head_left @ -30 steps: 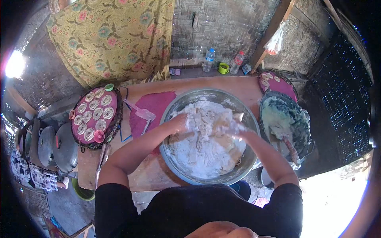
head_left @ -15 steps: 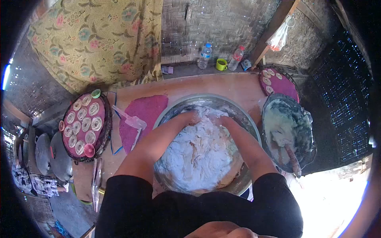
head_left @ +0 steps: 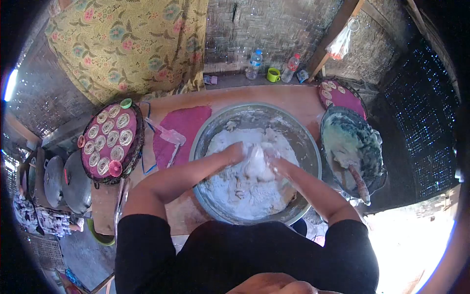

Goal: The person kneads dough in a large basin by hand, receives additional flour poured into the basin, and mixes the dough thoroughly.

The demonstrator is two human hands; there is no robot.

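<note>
A large metal basin (head_left: pixel 313 147) holds white floury dough (head_left: pixel 245 191). Both my hands are over its middle, close together, with a pale clump of the mixture between them. My left hand (head_left: pixel 238 153) is pressed to the clump's left side, its fingers coated in flour and partly hidden. From the right, my right hand (head_left: pixel 275 162) bears on the same clump, its fingers blurred and whitened. Flour lies around and below both hands.
Left of the basin are a pink cloth (head_left: pixel 183 125) with a clear plastic scoop (head_left: pixel 171 137) and a round tray of coiled pieces (head_left: pixel 104 139). A batter-smeared bowl (head_left: pixel 342 142) with a handled tool (head_left: pixel 360 183) stands right. Bottles (head_left: pixel 254 64) and a green cup (head_left: pixel 273 75) are behind.
From apart on either side, my hands went to the basin's far side, then came back toward its middle with a clump of dough between them. The view has shifted slightly.
</note>
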